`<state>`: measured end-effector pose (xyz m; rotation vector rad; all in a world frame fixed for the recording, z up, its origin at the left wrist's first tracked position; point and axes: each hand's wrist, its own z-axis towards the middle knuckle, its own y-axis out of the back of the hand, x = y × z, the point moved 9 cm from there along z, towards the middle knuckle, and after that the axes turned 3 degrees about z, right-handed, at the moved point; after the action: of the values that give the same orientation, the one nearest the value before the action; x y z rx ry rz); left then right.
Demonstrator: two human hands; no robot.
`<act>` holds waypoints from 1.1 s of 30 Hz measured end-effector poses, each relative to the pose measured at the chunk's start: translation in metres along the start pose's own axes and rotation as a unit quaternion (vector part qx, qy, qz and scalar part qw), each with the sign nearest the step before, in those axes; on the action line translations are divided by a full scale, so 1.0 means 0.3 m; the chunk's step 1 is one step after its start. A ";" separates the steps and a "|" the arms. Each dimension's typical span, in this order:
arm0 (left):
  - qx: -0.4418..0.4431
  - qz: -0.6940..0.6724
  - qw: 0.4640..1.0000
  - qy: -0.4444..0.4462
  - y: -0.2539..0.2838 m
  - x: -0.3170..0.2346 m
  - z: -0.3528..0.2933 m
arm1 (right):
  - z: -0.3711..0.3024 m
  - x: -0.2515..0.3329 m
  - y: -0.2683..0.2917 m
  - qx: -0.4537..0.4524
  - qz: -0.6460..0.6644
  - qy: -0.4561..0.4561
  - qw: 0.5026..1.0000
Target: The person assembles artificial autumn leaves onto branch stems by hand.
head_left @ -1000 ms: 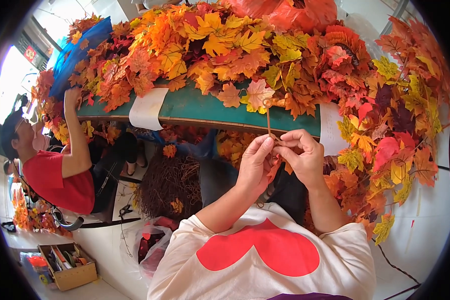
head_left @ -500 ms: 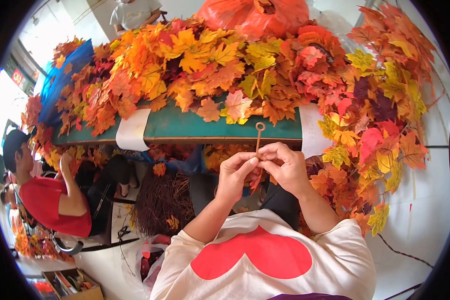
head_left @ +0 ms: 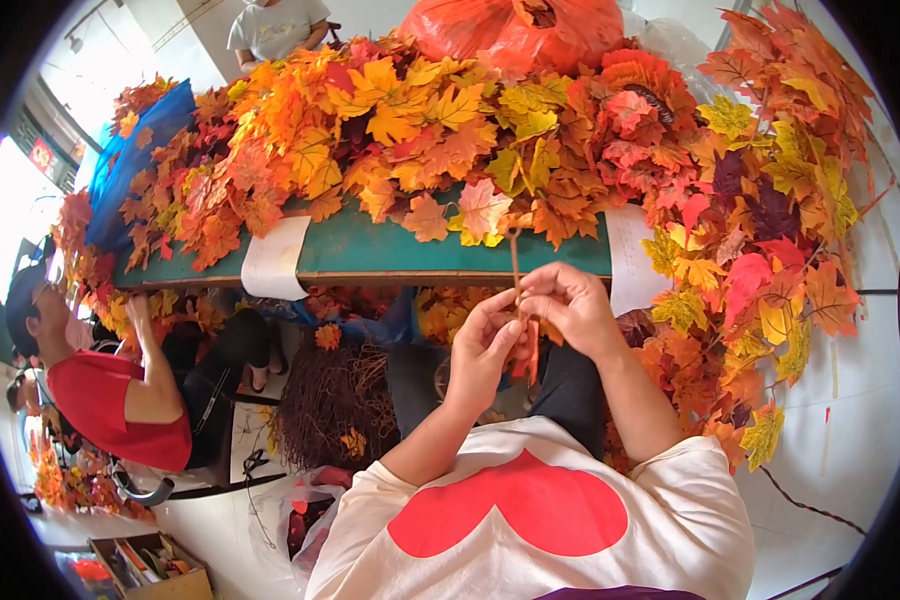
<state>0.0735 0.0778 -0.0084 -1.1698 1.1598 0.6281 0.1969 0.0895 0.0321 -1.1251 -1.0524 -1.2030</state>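
Observation:
In front of my chest, my left hand point(head_left: 482, 350) and my right hand point(head_left: 570, 308) meet around a thin brown stem point(head_left: 516, 262). The stem stands upright, with a small loop at its top. My right fingers pinch it from the side, while my left fingers close on it slightly lower. Below them hangs a narrow orange strip point(head_left: 533, 345); whether it is a tape or part of a leaf I cannot tell. Just beyond the hands is the green table's front edge point(head_left: 420, 255), and artificial maple leaves point(head_left: 380, 105) are heaped on the tabletop.
White paper sheets point(head_left: 274, 262) hang over the table edge. Leaf branches point(head_left: 770, 270) spill down at the right. A bundle of dark twigs point(head_left: 332, 405) stands left of my legs. At the left sits a person in red point(head_left: 120, 405); another point(head_left: 275, 30) is across the table. An orange bag point(head_left: 515, 30) lies behind the leaves.
My left hand has shifted a little down and right, its fingers now below the right ones. The orange strip shows more plainly beneath. The seated person's arm has moved slightly.

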 end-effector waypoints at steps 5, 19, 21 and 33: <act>0.079 -0.117 0.984 0.112 0.026 0.073 -0.014 | 0.076 -0.009 -0.017 0.034 0.073 -0.005 0.997; -0.067 -0.268 0.961 0.028 0.148 -0.019 -0.027 | 0.132 -0.098 -0.105 0.082 -0.033 -0.018 0.996; -0.082 -0.250 0.964 0.021 0.152 -0.028 -0.022 | 0.165 -0.067 -0.021 0.029 -0.105 0.016 0.994; -0.031 -0.245 0.969 0.012 0.065 -0.054 0.013 | 0.587 0.015 0.462 -0.326 -0.313 0.133 0.882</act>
<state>0.0525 0.0905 -0.0008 -1.4558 0.8260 0.2714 0.3333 0.2666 0.0513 -1.0838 -0.8283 -2.2859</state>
